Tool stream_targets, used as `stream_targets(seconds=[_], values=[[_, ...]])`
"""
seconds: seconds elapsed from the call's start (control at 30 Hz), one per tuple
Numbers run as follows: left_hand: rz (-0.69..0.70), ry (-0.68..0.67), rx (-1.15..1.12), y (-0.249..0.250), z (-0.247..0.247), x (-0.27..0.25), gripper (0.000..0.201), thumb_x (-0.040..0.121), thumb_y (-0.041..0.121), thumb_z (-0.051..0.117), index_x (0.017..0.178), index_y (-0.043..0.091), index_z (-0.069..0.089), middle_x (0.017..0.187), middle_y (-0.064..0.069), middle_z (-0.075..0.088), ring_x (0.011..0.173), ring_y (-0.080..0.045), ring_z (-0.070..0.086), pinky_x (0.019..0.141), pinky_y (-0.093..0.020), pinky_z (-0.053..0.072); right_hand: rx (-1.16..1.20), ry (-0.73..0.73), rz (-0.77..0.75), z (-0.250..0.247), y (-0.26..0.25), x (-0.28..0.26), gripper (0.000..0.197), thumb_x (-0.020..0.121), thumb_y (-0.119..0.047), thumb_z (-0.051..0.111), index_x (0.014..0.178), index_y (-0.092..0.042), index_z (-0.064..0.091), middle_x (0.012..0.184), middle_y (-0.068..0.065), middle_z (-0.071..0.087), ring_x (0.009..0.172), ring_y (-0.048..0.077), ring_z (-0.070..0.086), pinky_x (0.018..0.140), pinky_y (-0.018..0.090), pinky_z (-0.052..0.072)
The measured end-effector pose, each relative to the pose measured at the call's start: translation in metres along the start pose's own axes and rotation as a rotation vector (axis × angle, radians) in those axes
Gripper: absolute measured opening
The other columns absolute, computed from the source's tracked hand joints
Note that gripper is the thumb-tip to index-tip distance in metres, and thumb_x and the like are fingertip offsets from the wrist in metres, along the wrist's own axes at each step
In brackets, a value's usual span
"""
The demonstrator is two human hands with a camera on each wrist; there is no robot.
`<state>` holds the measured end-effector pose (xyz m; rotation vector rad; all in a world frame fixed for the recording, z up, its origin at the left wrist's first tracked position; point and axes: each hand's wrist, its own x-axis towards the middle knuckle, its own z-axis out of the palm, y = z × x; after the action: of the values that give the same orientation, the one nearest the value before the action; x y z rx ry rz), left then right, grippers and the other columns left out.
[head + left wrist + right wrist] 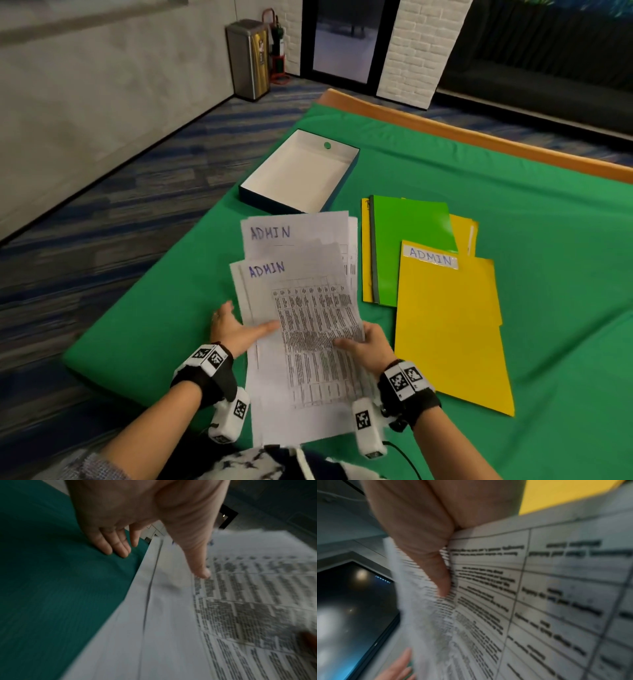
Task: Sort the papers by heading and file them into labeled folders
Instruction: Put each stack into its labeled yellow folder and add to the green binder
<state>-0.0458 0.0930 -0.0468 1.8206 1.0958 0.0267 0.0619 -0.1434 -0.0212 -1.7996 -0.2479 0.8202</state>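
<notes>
Two hands on the paper stack (301,308) at the near edge of the green cloth (479,164): your right hand (368,344) pinches the top ADMIN sheet (308,308), thumb on the printed table w/ fingers curled under its right edge, while your left hand (233,327) lies flat, fingers straight on the cloth and thumb pressing the sheet's left part. Just right of the stack sits the yellow ADMIN folder (448,329), overlapping a green folder (407,240) and more yellow folders (462,228); an open white-lined box (301,171) sits beyond the papers.
</notes>
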Motion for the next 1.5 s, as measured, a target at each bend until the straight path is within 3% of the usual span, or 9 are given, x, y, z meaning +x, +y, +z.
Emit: stream_targets(seconds=[0.1, 0.27, 0.4, 0.6, 0.77, 0.9, 1.0, 1.23, 1.5], values=[[0.156, -0.11, -0.282, 0.016, -0.001, -0.004, 0.067, 0.052, 0.024, 0.089, 0.108, 0.023, 0.052, 0.107, 0.003, 0.063, 0.103, -0.013, 0.057, 0.097, -0.032, 0.044, 0.032, 0.03, -0.06, -0.012, -0.001, -0.007, 0.021, 0.079, 0.0, 0.068, 0.093, -0.016, 0.067, 0.091, -0.005, 0.073, 0.086, 0.007, 0.07, 0.075, 0.02, 0.055], [0.341, -0.149, -0.344, 0.041, 0.002, -0.016, 0.032, 0.083, 0.015, 0.067, 0.11, 0.0, 0.059, 0.099, -0.005, 0.065, 0.085, -0.01, 0.061, 0.079, -0.021, 0.049, 0.025, 0.147, -0.111, -0.019, -0.005, -0.007, 0.021, 0.08, -0.014, 0.07, 0.094, -0.025, 0.06, 0.092, -0.012, 0.068, 0.086, -0.002, 0.064, 0.067, 0.012, 0.052], [0.398, -0.127, -0.355, 0.064, -0.002, -0.02, 0.005, 0.085, 0.014, 0.065, 0.089, 0.012, 0.068, 0.087, 0.004, 0.069, 0.069, 0.001, 0.066, 0.069, -0.022, 0.055, 0.131, 0.355, -0.154, -0.029, -0.006, -0.003, 0.031, 0.075, -0.014, 0.075, 0.104, -0.014, 0.062, 0.097, 0.003, 0.071, 0.087, 0.015, 0.069, 0.075, 0.029, 0.057], [0.398, -0.045, -0.431, 0.081, -0.016, -0.023, 0.025, 0.056, 0.016, 0.086, 0.073, 0.008, 0.069, 0.072, 0.006, 0.073, 0.068, -0.013, 0.07, 0.066, -0.029, 0.058, 0.214, 0.323, -0.142, -0.039, -0.011, -0.008, 0.017, 0.083, -0.016, 0.066, 0.099, -0.01, 0.068, 0.095, 0.008, 0.073, 0.089, 0.024, 0.069, 0.08, 0.043, 0.057], [0.452, -0.01, -0.509, 0.088, -0.022, -0.027, 0.091, 0.038, 0.062, 0.082, 0.083, -0.014, 0.06, 0.078, -0.018, 0.069, 0.074, -0.024, 0.062, 0.07, -0.047, 0.055, 0.273, 0.283, -0.149, -0.037, -0.013, -0.011, 0.016, 0.09, -0.016, 0.057, 0.101, -0.01, 0.066, 0.097, 0.01, 0.073, 0.094, 0.028, 0.068, 0.088, 0.05, 0.052], [0.466, -0.164, -0.44, 0.091, -0.017, -0.038, 0.036, 0.061, 0.024, 0.084, 0.09, 0.021, 0.063, 0.088, 0.011, 0.07, 0.087, -0.014, 0.067, 0.077, -0.028, 0.056, 0.328, 0.247, -0.216, -0.036, -0.02, -0.017, 0.031, 0.078, -0.039, 0.068, 0.1, -0.017, 0.069, 0.101, 0.009, 0.072, 0.097, 0.027, 0.067, 0.088, 0.048, 0.052], [0.568, -0.111, -0.403, 0.095, -0.015, -0.045, 0.037, 0.07, 0.009, 0.079, 0.092, 0.031, 0.058, 0.092, 0.017, 0.066, 0.084, 0.005, 0.064, 0.074, -0.016, 0.052, 0.349, 0.257, -0.31, -0.041, -0.033, -0.02, 0.051, 0.061, -0.057, 0.076, 0.098, -0.022, 0.071, 0.102, 0.001, 0.073, 0.096, 0.018, 0.068, 0.079, 0.033, 0.056], [0.662, -0.16, -0.58, 0.126, -0.026, -0.068, 0.051, 0.049, 0.046, 0.082, 0.091, 0.025, 0.063, 0.088, 0.014, 0.073, 0.084, -0.006, 0.069, 0.067, -0.02, 0.056, 0.297, 0.308, -0.494, -0.055, -0.064, -0.024, 0.028, 0.071, -0.017, 0.073, 0.098, -0.013, 0.067, 0.093, -0.003, 0.074, 0.09, 0.015, 0.07, 0.073, 0.027, 0.056], [0.731, 0.022, -0.461, 0.138, -0.015, -0.075, 0.027, 0.066, 0.01, 0.08, 0.071, 0.03, 0.063, 0.064, 0.017, 0.068, 0.065, 0.0, 0.065, 0.056, -0.016, 0.054, 0.18, 0.261, -0.535, -0.045, -0.073, -0.028, 0.033, 0.071, 0.004, 0.074, 0.094, -0.017, 0.065, 0.086, -0.014, 0.074, 0.086, 0.006, 0.069, 0.069, 0.02, 0.055]])
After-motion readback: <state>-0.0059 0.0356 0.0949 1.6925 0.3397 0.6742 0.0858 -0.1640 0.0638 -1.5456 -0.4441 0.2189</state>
